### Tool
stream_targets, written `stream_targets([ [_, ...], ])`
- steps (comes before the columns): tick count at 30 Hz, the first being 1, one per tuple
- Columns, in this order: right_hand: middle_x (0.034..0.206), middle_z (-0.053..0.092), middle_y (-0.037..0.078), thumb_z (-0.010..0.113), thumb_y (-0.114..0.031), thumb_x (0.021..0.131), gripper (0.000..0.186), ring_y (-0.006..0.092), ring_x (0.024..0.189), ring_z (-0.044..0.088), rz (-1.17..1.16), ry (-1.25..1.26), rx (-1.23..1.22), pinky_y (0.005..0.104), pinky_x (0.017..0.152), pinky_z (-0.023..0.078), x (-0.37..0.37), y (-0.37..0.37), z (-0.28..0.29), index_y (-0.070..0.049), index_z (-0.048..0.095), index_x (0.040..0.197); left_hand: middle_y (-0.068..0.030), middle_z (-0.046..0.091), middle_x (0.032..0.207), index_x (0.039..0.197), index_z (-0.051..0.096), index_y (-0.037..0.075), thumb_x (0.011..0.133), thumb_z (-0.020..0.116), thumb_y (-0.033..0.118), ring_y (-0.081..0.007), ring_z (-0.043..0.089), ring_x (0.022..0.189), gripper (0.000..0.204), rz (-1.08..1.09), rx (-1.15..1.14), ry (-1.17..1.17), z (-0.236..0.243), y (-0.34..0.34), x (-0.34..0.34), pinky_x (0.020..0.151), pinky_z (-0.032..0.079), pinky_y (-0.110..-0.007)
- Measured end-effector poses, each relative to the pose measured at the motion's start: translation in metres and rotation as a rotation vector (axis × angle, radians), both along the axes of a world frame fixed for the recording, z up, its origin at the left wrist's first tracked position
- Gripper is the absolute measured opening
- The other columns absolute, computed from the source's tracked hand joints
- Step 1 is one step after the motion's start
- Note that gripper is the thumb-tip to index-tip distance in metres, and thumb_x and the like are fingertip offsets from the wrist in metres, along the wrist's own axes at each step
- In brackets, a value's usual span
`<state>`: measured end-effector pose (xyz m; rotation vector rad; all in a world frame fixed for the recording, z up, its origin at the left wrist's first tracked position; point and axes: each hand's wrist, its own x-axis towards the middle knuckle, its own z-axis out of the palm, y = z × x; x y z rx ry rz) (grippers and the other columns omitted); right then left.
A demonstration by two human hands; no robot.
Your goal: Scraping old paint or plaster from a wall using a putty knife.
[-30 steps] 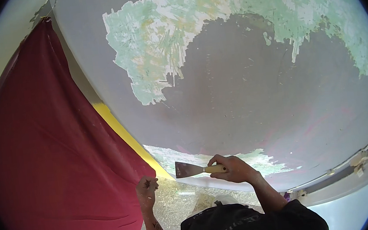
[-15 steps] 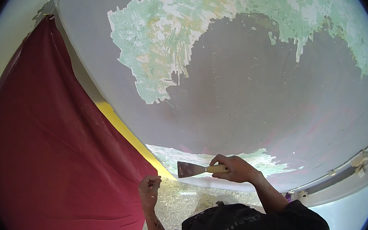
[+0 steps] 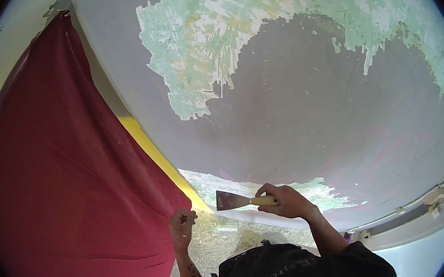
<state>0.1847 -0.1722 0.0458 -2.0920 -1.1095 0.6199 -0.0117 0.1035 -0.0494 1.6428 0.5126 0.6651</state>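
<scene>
Closed on a handle, right hand (image 3: 288, 201): one scraper (image 3: 235, 200), handle partly covered by fingers, blade pointing left before the wall (image 3: 294, 104). Left hand (image 3: 182, 230): raised, fingers curled, overlapping the cloth's edge from here; contents, I cannot tell. Cloth (image 3: 74, 170): dark red, creased. Wall: grey, ragged pale-green patches, top cut off.

The broad, flat painted wall (image 3: 295, 114) is dull grey, faintly pink-smeared low on its right. Across its top runs a ragged patch (image 3: 191, 50), mint green streaked white and ochre. Left of the wall, a wide cloth sheet (image 3: 74, 170) is plain wine red beside a bright yellow strip (image 3: 150, 147). Before the wall, the flat metal scraper (image 3: 245, 200) has a pale-flecked brown-grey blade (image 3: 228, 199) and cream-yellow handle (image 3: 265, 201).
</scene>
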Motion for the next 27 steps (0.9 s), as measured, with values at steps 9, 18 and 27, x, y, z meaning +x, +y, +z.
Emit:
stream_targets([
  [9,0.094,0.069,0.015,0.072,-0.032,0.086,0.040,0.0316,0.086,0.069,-0.006,0.018,0.002,0.0395,0.074,0.053,-0.0008,-0.0011,-0.0017,-0.010,0.056,0.115,-0.0041,0.066,0.082,0.089,0.060,0.004,0.093,0.061,0.006,-0.0086,0.057,0.069,0.005,-0.042,0.044,0.031,0.0021,-0.0022,0.0023,0.063,0.047,-0.024],
  [18,0.097,0.070,0.016,0.074,-0.032,0.085,0.041,0.0311,0.088,0.069,0.019,0.004,-0.004,0.0384,0.076,0.053,-0.0033,0.0031,0.0005,-0.009,0.056,0.115,-0.0054,0.068,0.083,0.098,0.062,0.002,0.092,0.063,0.005,-0.0096,0.060,0.069,0.007,-0.048,0.060,0.034,0.0031,0.0008,0.0014,0.063,0.047,-0.024],
  [27,0.095,0.070,0.016,0.074,-0.031,0.085,0.041,0.0310,0.086,0.069,0.018,0.002,-0.009,0.0386,0.074,0.052,-0.0065,0.0062,0.0035,-0.009,0.057,0.114,-0.0054,0.068,0.084,0.094,0.064,0.003,0.089,0.065,0.002,-0.0093,0.060,0.070,0.005,-0.042,0.057,0.074,0.0021,0.0027,0.0008,0.063,0.047,-0.024],
])
